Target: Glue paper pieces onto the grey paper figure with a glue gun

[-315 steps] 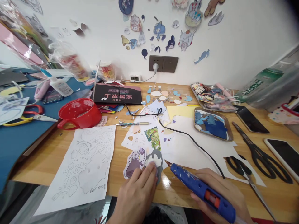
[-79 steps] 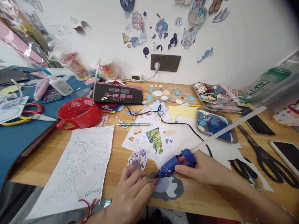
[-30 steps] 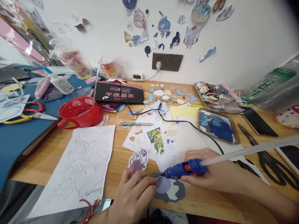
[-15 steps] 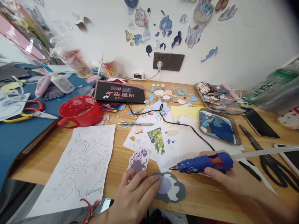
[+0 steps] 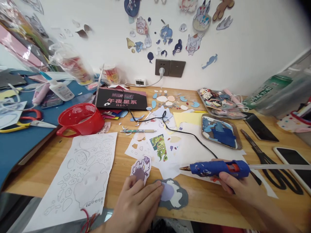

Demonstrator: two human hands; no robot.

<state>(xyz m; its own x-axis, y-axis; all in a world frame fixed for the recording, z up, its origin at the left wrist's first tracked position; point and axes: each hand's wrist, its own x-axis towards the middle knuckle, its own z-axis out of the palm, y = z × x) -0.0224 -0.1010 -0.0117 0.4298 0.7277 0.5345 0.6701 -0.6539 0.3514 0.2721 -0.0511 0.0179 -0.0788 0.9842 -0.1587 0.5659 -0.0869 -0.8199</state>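
The grey-edged cut-out [image 5: 173, 194], with lilac and white pieces layered on it, lies at the table's front edge. My left hand [image 5: 138, 200] holds its left side, fingers bent together over it and the thumb hidden. Just beyond these fingers is a paper cartoon figure [image 5: 143, 166], partly covered by them. My right hand [image 5: 240, 186] is wrapped around a blue hot glue gun [image 5: 213, 169]. Its nozzle points left, above and behind the grey cut-out, apart from it. A clear glue stick [image 5: 279, 166] sticks out of the gun's back end.
A black cord [image 5: 194, 132] loops over loose papers and small cut pieces. To the left are a sheet of pencil outlines [image 5: 89, 171] and a red mug [image 5: 80, 119]. Black scissors [image 5: 267, 161], phones [image 5: 261, 126] and a tray of blue scraps [image 5: 222, 131] lie at right.
The glue gun has moved right, its nozzle now farther from the left fingers. My left hand stays on the cut-out. The whole view has shifted slightly.
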